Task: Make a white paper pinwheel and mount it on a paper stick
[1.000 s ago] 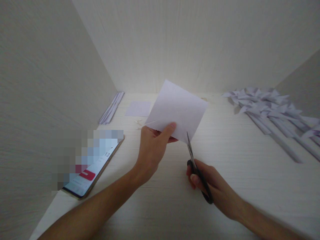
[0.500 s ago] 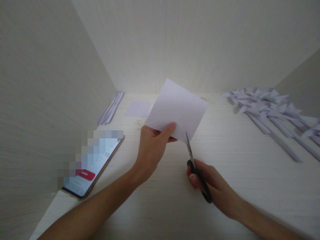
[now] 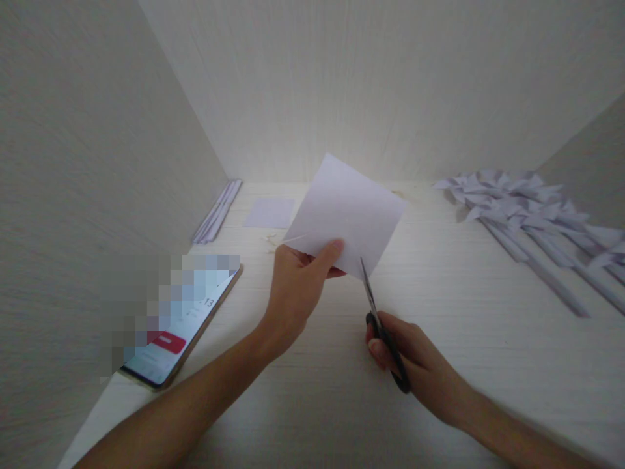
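A square sheet of white paper point(image 3: 346, 205) is held up above the table, one corner pointing toward me. My left hand point(image 3: 297, 286) pinches its near left edge, thumb on top and fingers beneath. In my right hand point(image 3: 410, 355) are scissors with black handles point(image 3: 390, 352). Their blades point(image 3: 367, 284) lie at the sheet's near corner, with the tip over the paper. The blades look nearly closed. A thin pale strip point(image 3: 295, 239) shows beside the sheet's left corner, just above my left hand.
A phone with a lit screen point(image 3: 190, 332) lies at the left. Behind it are folded paper strips point(image 3: 218, 212) along the wall and a small paper piece point(image 3: 270, 213). Several paper pinwheels on rolled sticks point(image 3: 527, 208) lie at the right. Walls point(image 3: 342, 85) enclose the table point(image 3: 454, 280).
The scissor handles have drawn closer together, and the blades have shifted very slightly left at the paper's corner. My left hand and the sheet have hardly moved.
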Motion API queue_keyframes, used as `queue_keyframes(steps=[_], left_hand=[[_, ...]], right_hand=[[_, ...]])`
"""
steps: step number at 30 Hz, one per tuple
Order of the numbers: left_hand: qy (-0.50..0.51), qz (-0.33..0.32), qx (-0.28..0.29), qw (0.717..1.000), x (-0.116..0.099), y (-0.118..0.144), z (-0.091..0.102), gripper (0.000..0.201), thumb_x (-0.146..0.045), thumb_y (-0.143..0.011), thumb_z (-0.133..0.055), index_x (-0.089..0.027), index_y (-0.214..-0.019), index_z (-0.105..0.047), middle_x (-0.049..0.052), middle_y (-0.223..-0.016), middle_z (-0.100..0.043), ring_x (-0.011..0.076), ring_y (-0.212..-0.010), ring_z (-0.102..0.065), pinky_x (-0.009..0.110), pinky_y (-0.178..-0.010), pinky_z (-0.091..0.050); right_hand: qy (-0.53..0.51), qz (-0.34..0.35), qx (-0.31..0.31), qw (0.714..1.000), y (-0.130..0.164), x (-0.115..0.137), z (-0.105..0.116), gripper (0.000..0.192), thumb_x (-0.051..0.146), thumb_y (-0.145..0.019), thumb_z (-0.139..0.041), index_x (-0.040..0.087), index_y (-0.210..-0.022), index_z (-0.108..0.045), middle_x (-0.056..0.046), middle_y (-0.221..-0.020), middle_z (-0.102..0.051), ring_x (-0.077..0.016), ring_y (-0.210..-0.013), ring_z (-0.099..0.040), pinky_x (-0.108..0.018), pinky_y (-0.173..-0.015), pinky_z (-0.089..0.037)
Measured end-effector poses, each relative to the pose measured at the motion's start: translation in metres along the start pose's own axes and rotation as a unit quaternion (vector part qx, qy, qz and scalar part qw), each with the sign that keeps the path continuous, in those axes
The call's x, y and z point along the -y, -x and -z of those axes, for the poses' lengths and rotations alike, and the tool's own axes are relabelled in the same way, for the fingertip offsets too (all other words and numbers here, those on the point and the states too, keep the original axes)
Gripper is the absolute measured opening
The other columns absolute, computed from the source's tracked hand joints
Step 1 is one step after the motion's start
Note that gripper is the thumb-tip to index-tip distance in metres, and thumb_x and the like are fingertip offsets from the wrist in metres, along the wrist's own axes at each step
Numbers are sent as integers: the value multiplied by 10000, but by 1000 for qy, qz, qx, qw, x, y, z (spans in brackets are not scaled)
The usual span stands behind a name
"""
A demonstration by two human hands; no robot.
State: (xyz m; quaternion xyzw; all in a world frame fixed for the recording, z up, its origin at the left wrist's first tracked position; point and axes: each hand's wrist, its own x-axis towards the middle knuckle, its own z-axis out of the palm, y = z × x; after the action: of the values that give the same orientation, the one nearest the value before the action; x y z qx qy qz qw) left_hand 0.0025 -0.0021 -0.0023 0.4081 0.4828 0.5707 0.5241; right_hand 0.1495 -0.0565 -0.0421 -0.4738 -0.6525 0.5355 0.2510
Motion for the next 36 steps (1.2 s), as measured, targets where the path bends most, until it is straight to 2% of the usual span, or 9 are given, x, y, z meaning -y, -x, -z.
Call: queue_keyframes(steps=[16,36], left_hand=[[2,-6,2,1000,0,0,0,307,-301,-551,-641,-110,-790,-630,60,-769,-657,171,-683,-602,284,-585,-521],[8,-2,6,1000,1,-1,0,297,-303,-541,-645,-119,-774,-630,52,-765,-656,169,-676,-602,290,-591,-516]], right_hand=[[20,-2,-2,1000,0,-5,0,250,331,-804,-390,178,-607,-389,30,-557,-399,-90,-525,-373,-207,-466,-317],[22,-27,-1,999,-1,-7,-1,249,333,-797,-399,186,-601,-353,48,-534,-344,-82,-493,-317,-208,-442,-273]])
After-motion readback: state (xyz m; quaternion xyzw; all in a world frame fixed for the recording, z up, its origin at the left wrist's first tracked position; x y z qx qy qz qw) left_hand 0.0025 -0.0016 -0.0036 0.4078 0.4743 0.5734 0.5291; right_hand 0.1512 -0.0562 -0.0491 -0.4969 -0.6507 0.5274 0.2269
